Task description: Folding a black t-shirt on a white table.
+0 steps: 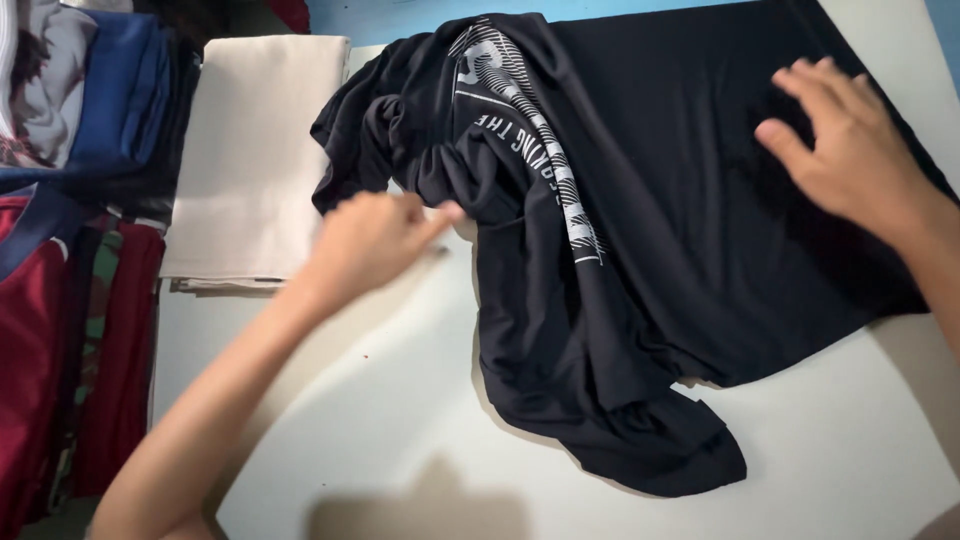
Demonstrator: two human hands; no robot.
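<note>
Here, line by line:
Shirt: a black T-shirt (pixel 640 230) with a white printed stripe lies rumpled across the white table (pixel 400 420), its left part bunched in folds.
Left hand: the left hand (pixel 370 240) reaches to the shirt's bunched edge, fingers drawn together; it seems to pinch the cloth, though blur leaves that unsure.
Right hand: the right hand (pixel 850 150) lies flat and open on the shirt's upper right, gripping nothing.
Beside: a folded beige cloth (pixel 255 160) lies left of the shirt.
Far left: stacked red and blue clothes (pixel 70 250).
</note>
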